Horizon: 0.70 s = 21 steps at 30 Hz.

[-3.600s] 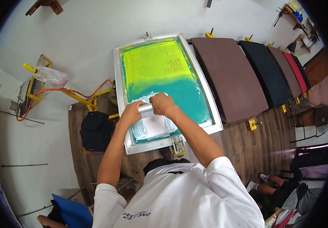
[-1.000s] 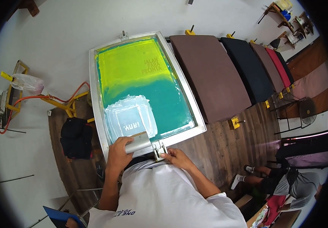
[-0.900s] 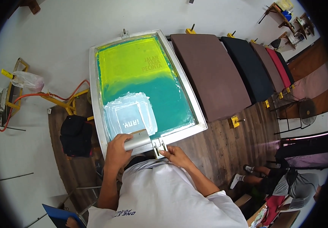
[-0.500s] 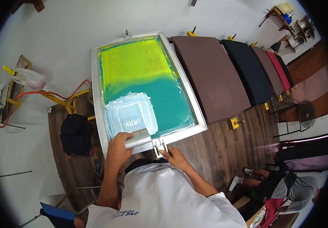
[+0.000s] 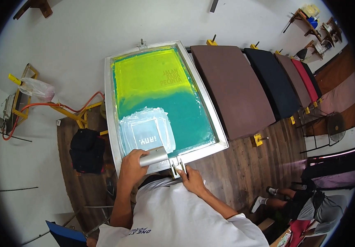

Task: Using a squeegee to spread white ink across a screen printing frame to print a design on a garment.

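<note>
A silver-framed printing screen (image 5: 222, 143) lies before me, coated yellow-green at the far end and teal nearer. A pale-blue ink patch (image 5: 136, 126) with white lettering covers its near-left part. My left hand (image 5: 133, 168) is closed on a squeegee with a silver handle (image 5: 155, 157), held at the near edge of the screen. My right hand (image 5: 191, 180) grips the metal bracket (image 5: 176, 168) at the middle of that edge, thumb against its front.
Padded platens (image 5: 234, 90) in brown, black and red line the wall to the right. Left are a yellow stand with orange hose (image 5: 81, 111) and dark bags (image 5: 86, 150). Another person (image 5: 309, 206) is at lower right, near a fan (image 5: 336, 125). Shelves (image 5: 305, 22) hang upper right.
Earlier both hands held the squeegee over the ink patch. Since then it has come down to the near edge in my left hand, and my right hand has moved from it to the bracket.
</note>
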Each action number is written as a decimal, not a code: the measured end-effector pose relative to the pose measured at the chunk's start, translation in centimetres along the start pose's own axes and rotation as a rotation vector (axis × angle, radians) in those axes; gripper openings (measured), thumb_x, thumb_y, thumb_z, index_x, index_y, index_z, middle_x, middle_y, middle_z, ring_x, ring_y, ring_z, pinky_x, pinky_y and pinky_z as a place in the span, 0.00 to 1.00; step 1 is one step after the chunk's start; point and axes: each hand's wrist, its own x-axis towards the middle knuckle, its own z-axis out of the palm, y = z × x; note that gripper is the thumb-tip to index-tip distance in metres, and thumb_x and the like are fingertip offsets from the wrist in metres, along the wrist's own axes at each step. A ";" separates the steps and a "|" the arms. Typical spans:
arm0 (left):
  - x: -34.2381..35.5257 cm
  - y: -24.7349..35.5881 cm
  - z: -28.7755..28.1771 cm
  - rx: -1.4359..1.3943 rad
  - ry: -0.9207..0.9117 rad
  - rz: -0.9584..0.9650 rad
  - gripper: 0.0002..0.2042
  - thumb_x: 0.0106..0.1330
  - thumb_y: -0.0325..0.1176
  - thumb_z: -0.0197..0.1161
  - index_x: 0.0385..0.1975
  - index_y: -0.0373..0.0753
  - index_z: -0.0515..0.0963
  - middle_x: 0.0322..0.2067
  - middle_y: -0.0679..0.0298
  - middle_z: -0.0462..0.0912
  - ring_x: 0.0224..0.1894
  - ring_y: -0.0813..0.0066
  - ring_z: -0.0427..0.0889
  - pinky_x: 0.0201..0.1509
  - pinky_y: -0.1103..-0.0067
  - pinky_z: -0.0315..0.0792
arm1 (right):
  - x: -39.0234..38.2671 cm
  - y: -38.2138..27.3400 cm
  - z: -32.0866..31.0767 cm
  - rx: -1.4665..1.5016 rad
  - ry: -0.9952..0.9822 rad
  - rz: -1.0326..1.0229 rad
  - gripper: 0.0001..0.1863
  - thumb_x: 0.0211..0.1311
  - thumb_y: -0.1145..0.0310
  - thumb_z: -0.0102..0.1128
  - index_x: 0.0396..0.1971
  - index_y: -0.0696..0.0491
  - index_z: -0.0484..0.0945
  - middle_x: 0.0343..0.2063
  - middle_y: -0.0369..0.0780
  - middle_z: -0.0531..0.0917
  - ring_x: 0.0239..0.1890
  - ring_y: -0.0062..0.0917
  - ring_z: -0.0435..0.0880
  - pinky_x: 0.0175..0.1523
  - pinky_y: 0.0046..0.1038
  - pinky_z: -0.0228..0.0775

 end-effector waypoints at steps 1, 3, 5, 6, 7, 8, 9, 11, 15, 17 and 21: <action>0.0 0.0 -0.1 0.002 0.001 0.003 0.18 0.47 0.20 0.70 0.42 0.34 0.82 0.41 0.50 0.83 0.45 0.51 0.84 0.52 0.67 0.76 | -0.1 0.0 0.1 -0.023 0.007 0.006 0.24 0.72 0.53 0.53 0.26 0.61 0.72 0.16 0.52 0.77 0.21 0.48 0.79 0.29 0.43 0.68; 0.2 0.1 -0.1 -0.011 -0.023 -0.027 0.18 0.47 0.20 0.70 0.42 0.35 0.82 0.41 0.50 0.83 0.44 0.50 0.84 0.51 0.67 0.76 | -0.2 0.1 0.2 -0.013 0.022 0.006 0.24 0.72 0.53 0.54 0.26 0.61 0.71 0.15 0.52 0.77 0.21 0.49 0.79 0.28 0.43 0.68; 0.2 0.1 -0.2 -0.007 -0.024 -0.024 0.18 0.47 0.21 0.70 0.42 0.35 0.82 0.40 0.50 0.84 0.44 0.50 0.84 0.51 0.67 0.76 | -0.3 0.1 0.2 -0.006 0.041 0.000 0.24 0.71 0.51 0.54 0.26 0.60 0.71 0.15 0.51 0.77 0.20 0.48 0.79 0.27 0.43 0.68; 0.2 0.1 -0.2 -0.003 -0.029 -0.025 0.18 0.48 0.21 0.70 0.41 0.35 0.82 0.40 0.50 0.84 0.44 0.50 0.84 0.51 0.67 0.77 | -0.3 0.0 0.2 -0.006 0.045 -0.004 0.24 0.71 0.51 0.54 0.26 0.60 0.71 0.15 0.51 0.77 0.20 0.48 0.79 0.27 0.43 0.68; 0.2 0.0 -0.2 -0.003 -0.026 -0.022 0.18 0.48 0.21 0.70 0.41 0.35 0.82 0.40 0.50 0.84 0.44 0.50 0.84 0.51 0.67 0.77 | -0.3 -0.1 0.1 -0.013 0.035 0.000 0.25 0.71 0.51 0.54 0.26 0.60 0.71 0.15 0.51 0.77 0.20 0.48 0.79 0.27 0.43 0.68; 0.2 0.0 -0.3 -0.002 -0.037 -0.029 0.18 0.48 0.21 0.70 0.41 0.35 0.82 0.40 0.50 0.84 0.44 0.50 0.84 0.51 0.67 0.77 | -0.3 -0.1 0.1 -0.021 0.025 0.005 0.25 0.71 0.50 0.54 0.26 0.60 0.71 0.15 0.51 0.77 0.19 0.48 0.79 0.27 0.43 0.68; 0.2 -0.1 -0.3 0.000 -0.048 -0.036 0.18 0.48 0.21 0.70 0.42 0.35 0.82 0.40 0.50 0.84 0.44 0.51 0.84 0.51 0.67 0.77 | -0.3 0.0 0.3 -0.033 0.038 0.000 0.26 0.71 0.49 0.53 0.26 0.59 0.72 0.14 0.50 0.77 0.19 0.47 0.79 0.26 0.43 0.68; 0.4 0.0 -0.3 0.001 -0.043 -0.035 0.18 0.47 0.21 0.70 0.42 0.35 0.82 0.40 0.50 0.84 0.44 0.51 0.84 0.51 0.67 0.77 | -0.2 -0.2 0.0 -0.027 0.034 -0.001 0.26 0.71 0.49 0.54 0.25 0.59 0.72 0.14 0.50 0.77 0.19 0.46 0.79 0.26 0.43 0.68; 0.2 0.6 -0.3 -0.004 -0.036 -0.058 0.18 0.47 0.20 0.70 0.42 0.35 0.82 0.41 0.50 0.84 0.44 0.51 0.84 0.52 0.67 0.76 | -0.3 -0.1 0.3 0.016 0.065 0.015 0.27 0.70 0.48 0.55 0.24 0.60 0.72 0.13 0.48 0.76 0.17 0.42 0.78 0.25 0.40 0.67; 0.1 0.4 -0.1 -0.006 -0.021 -0.050 0.19 0.47 0.21 0.70 0.42 0.36 0.82 0.41 0.50 0.84 0.44 0.51 0.84 0.52 0.68 0.76 | -0.2 -0.1 0.4 0.020 0.077 0.016 0.27 0.70 0.48 0.56 0.23 0.60 0.72 0.13 0.48 0.76 0.16 0.41 0.78 0.25 0.39 0.66; -0.3 0.4 0.1 -0.001 0.001 -0.033 0.19 0.47 0.21 0.71 0.42 0.36 0.82 0.41 0.51 0.84 0.44 0.52 0.84 0.52 0.68 0.76 | -0.3 0.2 0.7 0.012 0.097 0.023 0.26 0.69 0.50 0.58 0.24 0.60 0.73 0.13 0.47 0.76 0.15 0.37 0.76 0.24 0.37 0.65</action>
